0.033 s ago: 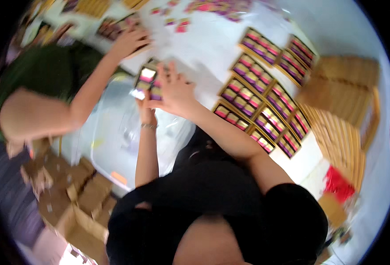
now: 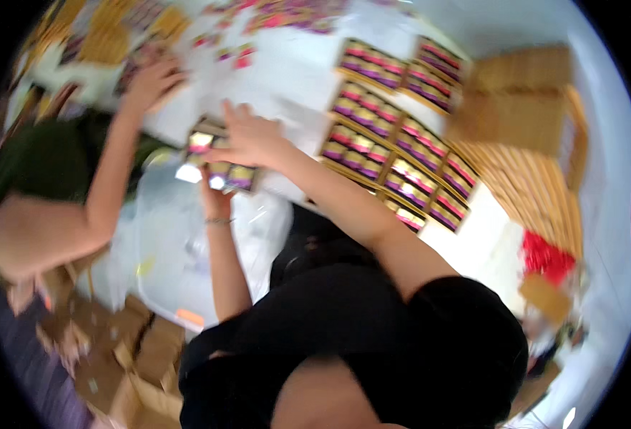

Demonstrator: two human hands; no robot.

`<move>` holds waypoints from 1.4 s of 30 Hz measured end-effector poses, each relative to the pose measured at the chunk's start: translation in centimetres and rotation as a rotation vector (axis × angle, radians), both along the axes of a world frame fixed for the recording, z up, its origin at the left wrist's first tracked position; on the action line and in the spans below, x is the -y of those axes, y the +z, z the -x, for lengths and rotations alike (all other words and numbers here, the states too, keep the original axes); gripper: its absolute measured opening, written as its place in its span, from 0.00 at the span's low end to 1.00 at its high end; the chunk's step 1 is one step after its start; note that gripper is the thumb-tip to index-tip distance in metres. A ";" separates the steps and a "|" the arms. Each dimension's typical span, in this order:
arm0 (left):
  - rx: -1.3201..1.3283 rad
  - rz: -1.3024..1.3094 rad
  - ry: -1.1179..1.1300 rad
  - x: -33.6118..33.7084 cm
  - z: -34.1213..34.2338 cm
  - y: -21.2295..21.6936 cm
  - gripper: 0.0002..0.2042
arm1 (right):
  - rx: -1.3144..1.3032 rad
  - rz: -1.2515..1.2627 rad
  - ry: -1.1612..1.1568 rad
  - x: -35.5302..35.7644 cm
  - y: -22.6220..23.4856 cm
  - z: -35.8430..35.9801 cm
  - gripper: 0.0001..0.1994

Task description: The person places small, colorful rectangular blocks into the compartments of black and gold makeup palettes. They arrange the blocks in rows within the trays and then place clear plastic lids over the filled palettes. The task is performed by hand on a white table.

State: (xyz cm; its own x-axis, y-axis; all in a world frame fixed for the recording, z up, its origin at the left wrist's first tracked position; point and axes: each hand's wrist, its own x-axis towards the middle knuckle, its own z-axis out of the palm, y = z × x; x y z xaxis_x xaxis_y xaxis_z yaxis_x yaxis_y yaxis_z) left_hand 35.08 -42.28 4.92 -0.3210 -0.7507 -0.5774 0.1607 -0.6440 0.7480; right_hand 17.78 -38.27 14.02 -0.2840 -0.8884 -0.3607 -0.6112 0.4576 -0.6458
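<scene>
A shallow box (image 2: pixel 240 177) with rows of gold, pink and purple pieces is held tilted over the near edge of the white table, bright glare on its left side. My left hand (image 2: pixel 214 194) grips it from below, fingers partly hidden under it. My right hand (image 2: pixel 251 139) lies over its upper right side with the fingers spread, the thumb reaching across the pieces. Motion blur hides the finer detail of the contact.
Filled boxes (image 2: pixel 358 150) stand in rows on the table at right, beside a stack of cardboard trays (image 2: pixel 523 182). Loose pieces (image 2: pixel 280 14) lie at the far side. A co-worker's arm (image 2: pixel 108 171) reaches in at left. A clear plastic bin (image 2: pixel 165 243) and open cartons (image 2: pixel 126 357) sit below.
The whole view has shifted, so the table's things appear further left. The held box has come a little nearer to me. My right hand's fingers have spread more over it.
</scene>
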 end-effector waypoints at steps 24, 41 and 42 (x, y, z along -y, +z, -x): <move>-0.711 0.028 -1.183 -24.9 32.5 34.7 0.19 | 0.698 0.809 -0.936 -37.9 29.3 17.0 0.29; -0.277 -0.219 -1.608 -66.9 27.7 4.8 0.27 | 0.876 0.908 -1.918 -78.2 -0.8 5.5 0.24; -0.259 -0.216 -1.681 -68.5 29.1 5.0 0.28 | 0.853 0.881 -1.915 -80.7 -1.9 6.7 0.25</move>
State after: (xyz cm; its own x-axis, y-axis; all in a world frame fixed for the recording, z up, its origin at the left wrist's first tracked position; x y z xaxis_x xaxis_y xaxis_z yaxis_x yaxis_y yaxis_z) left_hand 5.98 26.21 9.97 -0.7097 0.5617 -0.4252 -0.6527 -0.2969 0.6970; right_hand 11.06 42.41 12.13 -0.7606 0.1891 -0.6211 0.4851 -0.4704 -0.7372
